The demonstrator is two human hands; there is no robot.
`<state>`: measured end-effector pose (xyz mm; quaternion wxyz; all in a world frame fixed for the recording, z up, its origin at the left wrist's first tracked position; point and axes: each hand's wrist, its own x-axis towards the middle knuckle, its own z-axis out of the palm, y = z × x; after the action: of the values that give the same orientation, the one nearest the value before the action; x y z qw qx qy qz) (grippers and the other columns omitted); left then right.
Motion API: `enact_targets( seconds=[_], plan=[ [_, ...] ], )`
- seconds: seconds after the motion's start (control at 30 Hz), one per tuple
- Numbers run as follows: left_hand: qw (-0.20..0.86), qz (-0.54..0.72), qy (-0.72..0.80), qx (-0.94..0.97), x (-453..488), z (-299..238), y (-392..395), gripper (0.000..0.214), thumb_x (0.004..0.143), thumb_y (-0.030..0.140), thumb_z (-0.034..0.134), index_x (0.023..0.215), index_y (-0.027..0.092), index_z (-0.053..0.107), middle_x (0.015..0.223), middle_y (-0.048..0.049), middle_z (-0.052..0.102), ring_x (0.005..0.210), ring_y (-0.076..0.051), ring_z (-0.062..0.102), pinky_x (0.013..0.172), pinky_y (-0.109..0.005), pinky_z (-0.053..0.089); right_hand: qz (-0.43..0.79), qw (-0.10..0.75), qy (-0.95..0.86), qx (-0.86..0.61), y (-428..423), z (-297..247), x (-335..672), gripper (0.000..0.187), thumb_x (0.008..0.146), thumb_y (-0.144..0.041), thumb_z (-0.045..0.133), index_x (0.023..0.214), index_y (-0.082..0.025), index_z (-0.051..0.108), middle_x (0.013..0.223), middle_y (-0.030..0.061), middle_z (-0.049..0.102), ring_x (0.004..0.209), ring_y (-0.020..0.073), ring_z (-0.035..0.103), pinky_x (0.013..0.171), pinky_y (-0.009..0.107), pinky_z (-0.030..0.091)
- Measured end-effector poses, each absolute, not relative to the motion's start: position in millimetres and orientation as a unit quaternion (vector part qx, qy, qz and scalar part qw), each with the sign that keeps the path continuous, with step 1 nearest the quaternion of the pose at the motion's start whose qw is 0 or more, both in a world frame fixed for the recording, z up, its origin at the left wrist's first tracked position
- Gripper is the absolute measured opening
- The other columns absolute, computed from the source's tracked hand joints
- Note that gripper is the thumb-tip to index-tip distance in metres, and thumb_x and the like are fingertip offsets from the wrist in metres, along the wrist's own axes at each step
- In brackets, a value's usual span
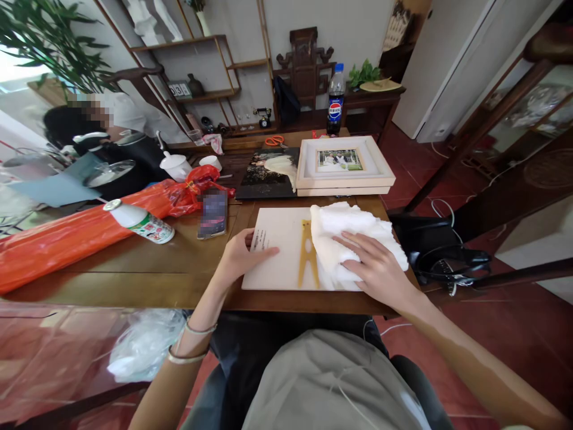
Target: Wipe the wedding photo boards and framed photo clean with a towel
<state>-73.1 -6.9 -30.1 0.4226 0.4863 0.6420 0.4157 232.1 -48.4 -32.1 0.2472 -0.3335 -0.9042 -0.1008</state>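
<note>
A flat white board (277, 272) with small dark print near its left side lies at the table's front edge. My left hand (242, 255) grips its left edge, thumb on top and fingers curled at the side. On the board's right half rests a bunched, fluffy white cloth (353, 224). My right hand (373, 266) lies over the cloth with its fingers spread, pressing on top of it. Between the hands is a yellow, A-shaped flat piece (307, 254) on the board, its right side next to the cloth.
Behind the board stand a pale wooden frame (380, 173) with a photo and a dark album-like panel (255, 179). Orange scissors (275, 141) and a cola bottle (335, 101) are farther back. At left lie a phone (212, 215), a white bottle (138, 221) and a long orange-wrapped bundle (67, 239). Another person sits beyond.
</note>
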Motion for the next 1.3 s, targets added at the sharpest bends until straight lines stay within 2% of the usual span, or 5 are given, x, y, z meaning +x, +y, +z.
enact_targets(
  seconds=[0.43, 0.6, 0.8, 1.07, 1.3],
  plan=[
    [0.204, 0.331, 0.711, 0.586, -64.8, -28.4, -22.4, 0.046, 0.057, 0.049, 0.082, 0.09, 0.017, 0.073, 0.078, -0.0059, 0.072, 0.086, -0.03, 0.066, 0.081, -0.035, 0.047, -0.062, 0.261, -0.906, -0.328, -41.1, -41.0, 235.7, 0.036, 0.062, 0.003, 0.056, 0.089, -0.016, 0.07, 0.135, 0.0171, 0.057, 0.129, 0.0353, 0.049, 0.099, 0.054, 0.045],
    [0.223, 0.359, 0.694, 0.583, -63.1, -33.0, -25.3, 0.047, 0.056, 0.047, 0.084, 0.093, 0.019, 0.074, 0.087, -0.0086, 0.073, 0.1, -0.033, 0.062, 0.098, -0.042, 0.041, -0.058, 0.256, -0.905, -0.334, -40.8, -42.4, 235.3, 0.038, 0.061, 0.003, 0.057, 0.091, -0.016, 0.07, 0.136, 0.017, 0.057, 0.129, 0.0356, 0.049, 0.099, 0.055, 0.045],
    [0.246, 0.425, 0.54, 0.684, -66.5, -44.0, -23.1, 0.035, 0.079, 0.032, 0.069, 0.112, 0.021, 0.07, 0.137, -0.01, 0.057, 0.134, -0.028, 0.045, 0.116, -0.039, 0.027, -0.076, 0.262, -0.902, -0.334, -40.1, -32.8, 239.3, 0.04, 0.062, 0.004, 0.053, 0.092, -0.018, 0.069, 0.135, 0.0155, 0.058, 0.126, 0.0342, 0.052, 0.095, 0.053, 0.049],
    [0.328, 0.422, 0.508, 0.676, -69.2, -49.8, -7.3, 0.031, 0.088, 0.03, 0.056, 0.114, 0.018, 0.069, 0.136, -0.0095, 0.058, 0.137, -0.023, 0.042, 0.118, -0.037, 0.024, -0.096, 0.193, -0.903, -0.371, -17.6, -23.0, 245.7, 0.044, 0.063, 0.004, 0.056, 0.098, -0.018, 0.07, 0.135, 0.0147, 0.058, 0.127, 0.0352, 0.05, 0.099, 0.054, 0.047],
    [0.325, 0.4, 0.485, 0.707, -70.1, -54.4, 0.4, 0.038, 0.089, 0.031, 0.054, 0.123, 0.018, 0.065, 0.143, -0.0082, 0.052, 0.141, -0.022, 0.036, 0.12, -0.037, 0.019, -0.056, 0.208, -0.902, -0.375, -10.2, -27.0, 238.5, 0.015, 0.085, -0.027, 0.064, 0.091, -0.016, 0.071, 0.134, 0.0188, 0.057, 0.13, 0.0351, 0.047, 0.106, 0.054, 0.042]
  ],
)
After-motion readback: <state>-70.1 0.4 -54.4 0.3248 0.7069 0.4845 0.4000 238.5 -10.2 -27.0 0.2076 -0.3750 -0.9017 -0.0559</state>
